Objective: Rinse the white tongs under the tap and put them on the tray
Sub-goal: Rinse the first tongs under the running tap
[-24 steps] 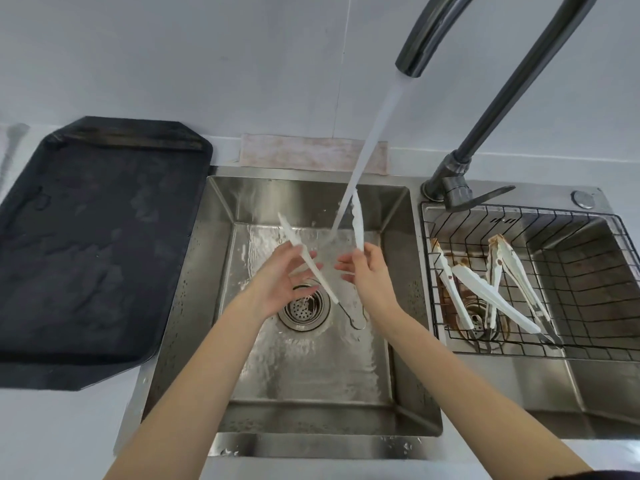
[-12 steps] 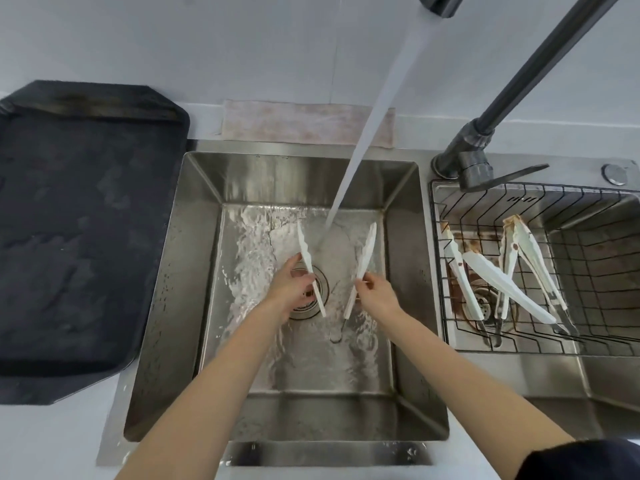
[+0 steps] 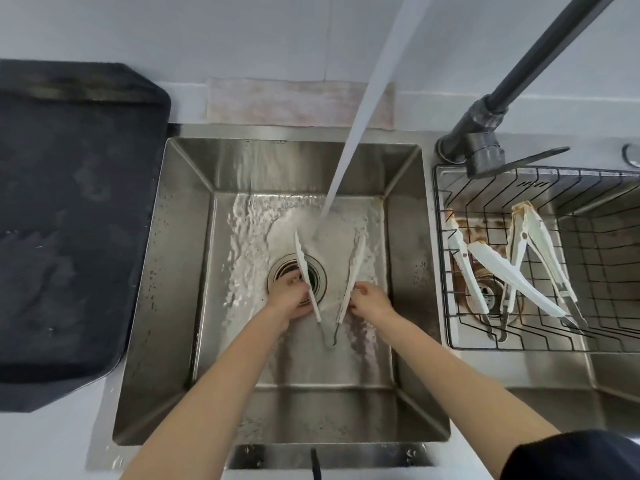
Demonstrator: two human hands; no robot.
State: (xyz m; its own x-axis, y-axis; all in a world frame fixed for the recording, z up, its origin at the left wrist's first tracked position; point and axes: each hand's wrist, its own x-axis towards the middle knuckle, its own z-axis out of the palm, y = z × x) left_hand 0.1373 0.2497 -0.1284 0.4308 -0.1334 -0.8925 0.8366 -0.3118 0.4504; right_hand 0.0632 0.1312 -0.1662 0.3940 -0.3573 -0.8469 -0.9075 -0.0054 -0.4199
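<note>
A pair of white tongs (image 3: 355,268) with a wire hinge is spread in a V low in the steel sink (image 3: 180,271), over the drain. My left hand (image 3: 289,296) grips the left arm and my right hand (image 3: 370,301) pinches the right arm. Water (image 3: 356,133) pours from the dark tap (image 3: 485,119) and lands between the two tips. A black tray (image 3: 69,220) lies on the counter left of the sink.
A black wire basket (image 3: 450,341) sits in the right-hand sink basin and holds several stained white tongs (image 3: 516,271). The tap's lever (image 3: 533,157) juts over the basket. A white wall runs behind the sink.
Both hands have sunk lower into the sink with the tongs. The tongs' arms now stand wider apart, with the stream falling between the tips. The camera has dipped down.
</note>
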